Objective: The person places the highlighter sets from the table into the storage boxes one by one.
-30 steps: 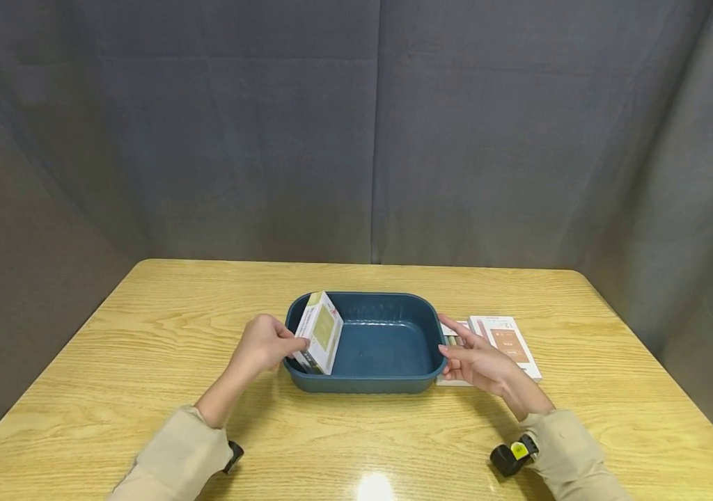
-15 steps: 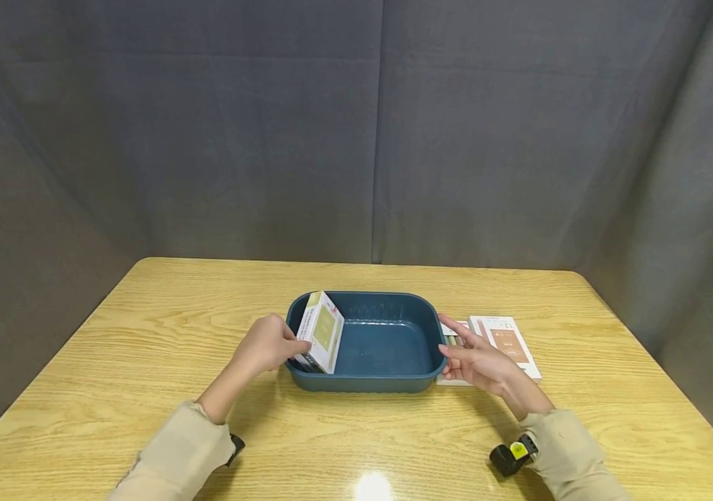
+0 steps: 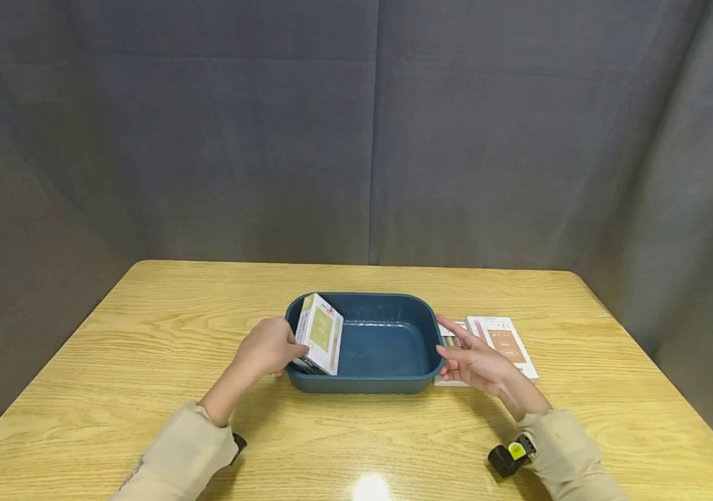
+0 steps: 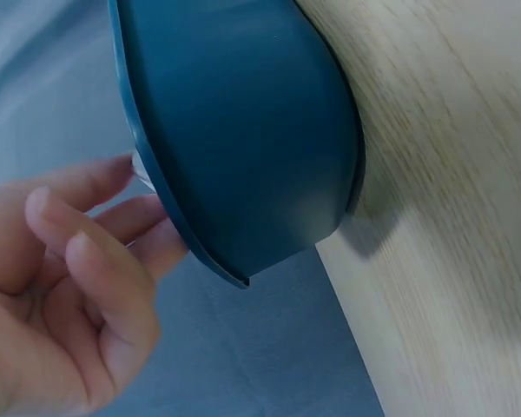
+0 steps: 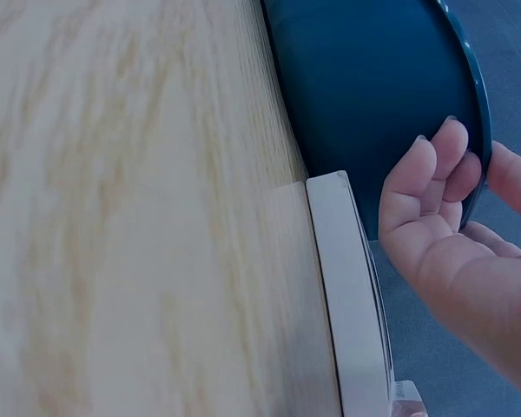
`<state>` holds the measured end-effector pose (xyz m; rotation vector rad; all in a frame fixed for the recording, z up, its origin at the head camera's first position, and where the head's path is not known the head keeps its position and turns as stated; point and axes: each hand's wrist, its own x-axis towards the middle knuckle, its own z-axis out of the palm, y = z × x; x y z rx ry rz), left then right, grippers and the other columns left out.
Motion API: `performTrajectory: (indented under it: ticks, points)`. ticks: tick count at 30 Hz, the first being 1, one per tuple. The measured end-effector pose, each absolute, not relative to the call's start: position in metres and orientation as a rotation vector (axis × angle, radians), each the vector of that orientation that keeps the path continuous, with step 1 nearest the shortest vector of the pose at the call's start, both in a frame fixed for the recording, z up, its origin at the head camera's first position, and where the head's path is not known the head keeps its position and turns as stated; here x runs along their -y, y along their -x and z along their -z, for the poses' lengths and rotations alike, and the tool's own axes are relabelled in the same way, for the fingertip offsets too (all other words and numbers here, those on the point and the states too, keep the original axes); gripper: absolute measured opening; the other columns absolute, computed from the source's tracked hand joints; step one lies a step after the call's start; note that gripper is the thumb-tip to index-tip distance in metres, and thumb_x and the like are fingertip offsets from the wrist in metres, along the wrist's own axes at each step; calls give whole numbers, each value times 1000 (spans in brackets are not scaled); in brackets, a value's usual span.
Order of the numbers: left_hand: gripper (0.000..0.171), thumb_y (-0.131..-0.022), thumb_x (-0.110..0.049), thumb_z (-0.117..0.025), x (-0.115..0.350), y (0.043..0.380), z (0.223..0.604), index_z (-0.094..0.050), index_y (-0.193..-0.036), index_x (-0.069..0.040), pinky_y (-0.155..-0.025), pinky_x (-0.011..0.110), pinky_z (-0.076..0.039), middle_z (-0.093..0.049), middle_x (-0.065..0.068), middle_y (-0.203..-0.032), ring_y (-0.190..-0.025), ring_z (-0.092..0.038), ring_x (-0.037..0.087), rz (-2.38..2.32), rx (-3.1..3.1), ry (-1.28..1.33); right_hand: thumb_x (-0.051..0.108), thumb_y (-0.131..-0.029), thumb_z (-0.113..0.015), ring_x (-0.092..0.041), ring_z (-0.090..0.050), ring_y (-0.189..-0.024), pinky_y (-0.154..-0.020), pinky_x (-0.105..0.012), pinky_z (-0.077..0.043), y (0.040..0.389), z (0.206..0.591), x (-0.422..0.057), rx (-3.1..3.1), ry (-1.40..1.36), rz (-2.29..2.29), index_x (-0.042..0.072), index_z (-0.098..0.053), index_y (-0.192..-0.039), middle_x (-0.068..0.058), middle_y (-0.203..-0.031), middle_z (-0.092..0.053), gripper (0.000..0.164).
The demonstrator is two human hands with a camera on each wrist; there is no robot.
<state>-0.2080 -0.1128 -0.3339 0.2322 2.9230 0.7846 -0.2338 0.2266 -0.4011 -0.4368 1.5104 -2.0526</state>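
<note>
A dark blue oblong plastic basin [image 3: 388, 351] stands on the table. Inside its left end leans a white box with a green label [image 3: 323, 334], tilted against the wall. My left hand [image 3: 267, 346] pinches that box at its near left edge, thumb on the label side. In the left wrist view, only a white sliver of the box [image 4: 141, 170] shows past the basin's rim, between the fingers. At the opposite end my right hand [image 3: 478, 362] holds the basin's rim, with the thumb inside and curled fingers against the outer wall, as the right wrist view shows.
Right of the basin lies a white box with an orange-brown label [image 3: 504, 344]. Beside it, partly under my right hand, is a box showing coloured sticks [image 3: 450, 342]. The wooden table [image 3: 143, 334] ends at grey curtains [image 3: 256, 153].
The green-labelled box has turned slightly, its label facing more upward and toward me, as my left hand shifts a little. My right hand stays at the rim.
</note>
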Motion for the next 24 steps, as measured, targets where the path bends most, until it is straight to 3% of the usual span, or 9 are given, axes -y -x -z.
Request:
performTrajectory:
  ticks: [6,10,13,17,21,24]
  points:
    - [39,-80,-14,-64,110,208,336,-51,-44,-8,-37,21,-28,-43,-1,-35,-36,-47,12,-678,-2963,-241,-1,-94,-38,-14,-59,-67,-66,-27,-46,233,400,-226,-1506,441,2051,10,10,-142,1,-71,-52,69]
    - [33,-81,-13,-64,109,207,338,-59,-48,-8,-37,20,-29,-45,-2,-37,-36,-47,11,-659,-2967,-240,0,-94,-38,-14,-59,-67,-66,-28,-46,232,399,-225,-1514,429,2043,10,10,-143,2,-70,-51,69]
    - [22,-81,-13,-64,110,208,340,-67,-60,-6,-38,21,-34,-51,-1,-45,-39,-49,10,-680,-2992,-257,0,-94,-39,-14,-59,-67,-66,-28,-46,232,399,-225,-1518,420,2043,11,8,-143,1,-70,-52,69]
    - [8,-79,-12,-66,114,210,341,-71,-77,-6,-48,26,-42,-62,2,-68,-57,-55,13,-738,-3106,-315,0,-94,-40,-14,-59,-66,-65,-28,-46,232,398,-225,-1520,420,2044,10,8,-143,0,-71,-52,69]
    - [9,-78,-11,-68,120,212,341,-72,-83,-5,-58,31,-45,-65,4,-79,-72,-58,18,-801,-3207,-401,1,-94,-40,-14,-58,-66,-65,-28,-46,232,398,-226,-1523,420,2044,9,8,-143,0,-69,-52,69]
    - [10,-79,-10,-68,123,213,342,-71,-85,-3,-59,30,-45,-65,5,-79,-70,-56,18,-869,-3213,-458,1,-94,-40,-14,-58,-66,-65,-28,-46,232,398,-226,-1523,417,2046,10,8,-143,0,-69,-51,69]
